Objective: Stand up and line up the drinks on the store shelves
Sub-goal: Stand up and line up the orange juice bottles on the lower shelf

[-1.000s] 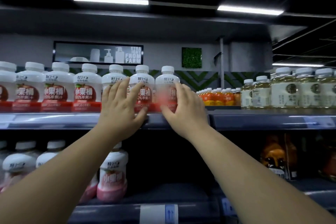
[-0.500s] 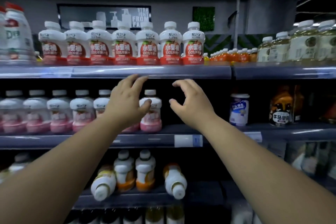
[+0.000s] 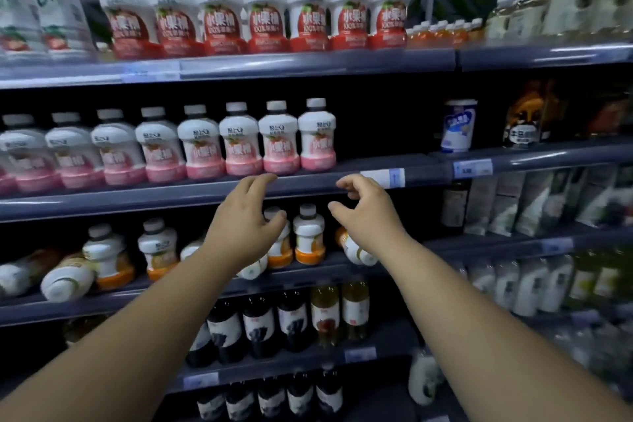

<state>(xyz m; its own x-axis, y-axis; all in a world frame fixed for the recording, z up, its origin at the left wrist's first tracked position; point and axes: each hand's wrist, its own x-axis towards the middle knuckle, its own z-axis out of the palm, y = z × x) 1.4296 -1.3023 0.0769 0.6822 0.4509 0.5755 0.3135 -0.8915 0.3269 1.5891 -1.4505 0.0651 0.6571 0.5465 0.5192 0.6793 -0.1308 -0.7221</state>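
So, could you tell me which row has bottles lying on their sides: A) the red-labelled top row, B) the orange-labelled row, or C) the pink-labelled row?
B: a toppled bottle lies on its side at the left of the orange-labelled row; the red-labelled row and pink-labelled row stand upright.

Place: we stand in a shop's drinks aisle.
Evidence: we see tiered shelves point(image 3: 308, 63) of identical bottles point(image 3: 263, 10), price tags point(image 3: 472, 168) on their front edges.
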